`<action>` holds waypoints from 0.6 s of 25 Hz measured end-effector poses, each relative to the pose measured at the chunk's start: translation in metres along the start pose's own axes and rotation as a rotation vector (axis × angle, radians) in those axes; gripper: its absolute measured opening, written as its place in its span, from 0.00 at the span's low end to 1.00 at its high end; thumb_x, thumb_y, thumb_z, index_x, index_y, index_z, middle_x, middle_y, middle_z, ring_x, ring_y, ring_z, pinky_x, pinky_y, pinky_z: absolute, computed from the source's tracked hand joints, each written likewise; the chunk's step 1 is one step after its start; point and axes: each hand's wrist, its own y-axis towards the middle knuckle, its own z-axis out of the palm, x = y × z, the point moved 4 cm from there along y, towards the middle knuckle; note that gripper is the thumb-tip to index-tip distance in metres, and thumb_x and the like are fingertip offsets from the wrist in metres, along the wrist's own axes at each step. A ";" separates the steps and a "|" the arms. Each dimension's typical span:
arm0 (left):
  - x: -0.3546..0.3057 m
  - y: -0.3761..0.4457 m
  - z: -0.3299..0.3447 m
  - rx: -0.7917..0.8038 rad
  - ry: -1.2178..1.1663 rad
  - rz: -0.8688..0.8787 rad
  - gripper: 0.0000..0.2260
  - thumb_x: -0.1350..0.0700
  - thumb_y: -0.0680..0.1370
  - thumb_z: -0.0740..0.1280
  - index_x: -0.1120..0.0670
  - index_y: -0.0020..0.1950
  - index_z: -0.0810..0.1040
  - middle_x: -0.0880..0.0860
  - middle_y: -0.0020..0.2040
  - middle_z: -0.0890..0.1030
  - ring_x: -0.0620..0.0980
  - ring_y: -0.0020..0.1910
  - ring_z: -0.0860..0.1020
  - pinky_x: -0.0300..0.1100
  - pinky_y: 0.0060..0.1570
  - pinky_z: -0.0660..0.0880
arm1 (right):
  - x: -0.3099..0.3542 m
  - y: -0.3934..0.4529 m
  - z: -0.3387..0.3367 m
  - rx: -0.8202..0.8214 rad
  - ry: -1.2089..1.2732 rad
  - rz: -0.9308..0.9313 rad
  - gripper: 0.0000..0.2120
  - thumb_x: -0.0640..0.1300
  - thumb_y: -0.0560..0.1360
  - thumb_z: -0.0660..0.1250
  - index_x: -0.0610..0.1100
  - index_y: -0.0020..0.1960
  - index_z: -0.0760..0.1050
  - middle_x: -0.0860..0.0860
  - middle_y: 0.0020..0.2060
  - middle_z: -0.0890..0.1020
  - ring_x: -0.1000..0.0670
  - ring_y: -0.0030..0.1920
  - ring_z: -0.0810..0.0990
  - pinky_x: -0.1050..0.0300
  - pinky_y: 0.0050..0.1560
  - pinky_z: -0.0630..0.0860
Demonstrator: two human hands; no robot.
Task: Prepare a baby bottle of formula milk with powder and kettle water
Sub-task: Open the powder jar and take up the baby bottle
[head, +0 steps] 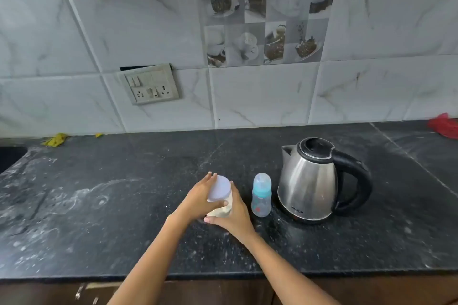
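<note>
Jar of powder: a small clear jar with a pale lid, standing on the dark counter between both hands, pale powder showing low in its body.
Lid risk: a sharp twist could free the lid suddenly and throw powder over the counter, since the jar is light and only held at its side.
Tipping risk: the baby bottle stands just beside the jar on its right (cap on, looks empty), so a swinging elbow or wrist could knock it over.
Kettle risk: the steel kettle sits right of the bottle with its lid shut; whether it is hot cannot be told, so a careless brush against its wall is a fair worry.
Left hand: the left hand wraps the upper part of the jar, fingers reaching past the lid's far edge and thumb across the front below it, a curled grip.
Right hand: the right hand cups the jar's lower right side, fingers bent round the body and thumb near the base, steadying it.
Progress: judged early, as nothing is opened.
</note>
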 end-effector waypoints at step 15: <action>-0.009 0.025 -0.007 -0.018 0.807 0.394 0.30 0.32 0.75 0.43 0.45 0.70 0.65 0.57 0.48 0.74 0.54 0.41 0.72 0.44 0.31 0.67 | -0.001 0.010 -0.008 -0.081 -0.069 -0.043 0.43 0.59 0.55 0.80 0.54 0.67 0.68 0.61 0.53 0.82 0.60 0.54 0.80 0.61 0.54 0.78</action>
